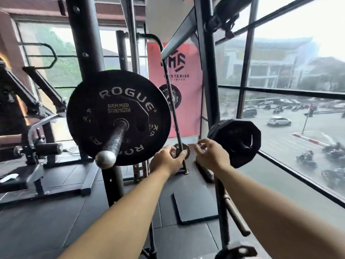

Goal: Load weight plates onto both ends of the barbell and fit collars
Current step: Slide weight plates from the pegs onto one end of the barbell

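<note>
The barbell sleeve (113,141) points toward me with its silver end cap at lower left. A large black Rogue plate (104,101) sits on it, a smaller Hammer Strength plate (130,116) in front. No collar shows on the sleeve. My left hand (167,160) is closed around a small dark plate (182,149) low down behind the slanted guide rod (174,116). My right hand (211,156) hovers just right of that plate with fingers spread, holding nothing. A black polygonal plate (237,141) hangs on a storage peg at right.
Black rack uprights (87,43) stand left and right (207,71). Another small plate (169,98) hangs farther back before a pink banner (186,109). A flat dark mat (194,206) lies on the floor. Glass windows close off the right side. A bench machine (33,146) stands at left.
</note>
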